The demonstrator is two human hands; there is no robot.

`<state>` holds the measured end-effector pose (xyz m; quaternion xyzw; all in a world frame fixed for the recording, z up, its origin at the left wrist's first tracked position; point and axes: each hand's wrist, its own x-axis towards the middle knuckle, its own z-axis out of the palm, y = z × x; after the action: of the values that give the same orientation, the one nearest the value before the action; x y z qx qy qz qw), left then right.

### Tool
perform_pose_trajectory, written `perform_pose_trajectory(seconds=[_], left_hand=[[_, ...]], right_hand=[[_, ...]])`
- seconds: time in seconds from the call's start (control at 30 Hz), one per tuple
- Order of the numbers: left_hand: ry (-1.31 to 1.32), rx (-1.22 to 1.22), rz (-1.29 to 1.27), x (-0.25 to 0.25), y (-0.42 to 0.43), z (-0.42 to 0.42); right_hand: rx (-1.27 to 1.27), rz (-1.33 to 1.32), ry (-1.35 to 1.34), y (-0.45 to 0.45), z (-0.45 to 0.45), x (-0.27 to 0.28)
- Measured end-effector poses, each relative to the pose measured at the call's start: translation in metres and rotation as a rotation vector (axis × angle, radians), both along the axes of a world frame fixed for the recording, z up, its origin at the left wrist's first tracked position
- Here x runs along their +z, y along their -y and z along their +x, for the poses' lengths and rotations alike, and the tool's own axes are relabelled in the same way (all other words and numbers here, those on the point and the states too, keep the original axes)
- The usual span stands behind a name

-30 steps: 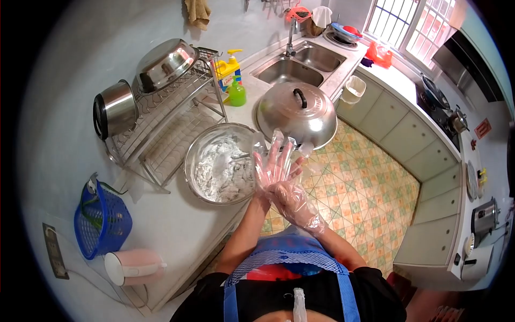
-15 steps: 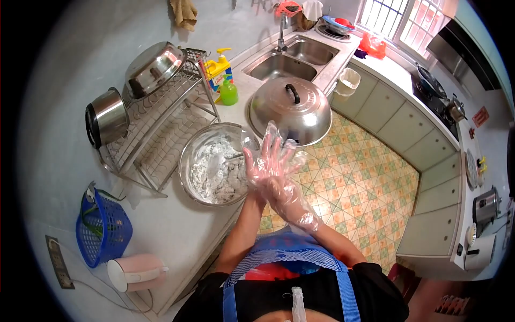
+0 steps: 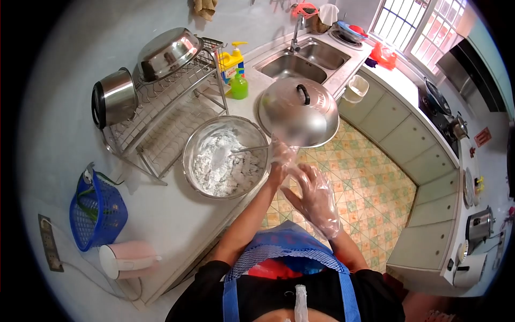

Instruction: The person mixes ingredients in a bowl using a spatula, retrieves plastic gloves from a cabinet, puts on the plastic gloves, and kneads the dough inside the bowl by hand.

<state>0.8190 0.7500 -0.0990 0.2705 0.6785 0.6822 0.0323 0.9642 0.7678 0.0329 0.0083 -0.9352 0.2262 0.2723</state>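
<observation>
My left hand (image 3: 284,152), in a clear plastic glove, is beside the rim of the steel bowl (image 3: 189,174) and in front of the domed metal lid (image 3: 284,107). Its fingers are foreshortened and blurred. My right hand (image 3: 317,199), also in a clear glove, hangs over the floor just right of my left wrist, thumb and fingers apart and holding nothing I can see. White flour (image 3: 214,161), partly clumped, lies in the bowl. A thin utensil handle (image 3: 249,149) sticks out of it toward my left hand.
Left of the bowl stands a wire dish rack (image 3: 161,121) with steel pots. A blue basket (image 3: 99,214) and a pink kettle (image 3: 129,260) share the counter. Behind the lid are a green pump bottle (image 3: 238,87), a yellow bottle (image 3: 229,63) and a double sink (image 3: 292,68).
My hands have come apart: the right, which was gripping the left wrist, has moved right and down. The left hand's spread fingers are no longer visible. The camera view has shifted slightly.
</observation>
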Motion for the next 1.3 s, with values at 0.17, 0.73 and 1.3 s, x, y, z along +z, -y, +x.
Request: perform_pose_trajectory(seconds=[0.17, 0.73, 1.3], left_hand=[[-0.282, 0.118, -0.673, 0.035, -0.002, 0.004], [0.503, -0.192, 0.437, -0.017, 0.0, -0.044], [0.475, -0.057, 0.314, 0.054, 0.014, -0.012]], right_hand=[[-0.069, 0.124, -0.087, -0.015, -0.02, -0.009], [0.598, -0.262, 0.356, 0.067, 0.001, -0.022], [0.106, 0.206, -0.23, -0.003, -0.07, 0.012]])
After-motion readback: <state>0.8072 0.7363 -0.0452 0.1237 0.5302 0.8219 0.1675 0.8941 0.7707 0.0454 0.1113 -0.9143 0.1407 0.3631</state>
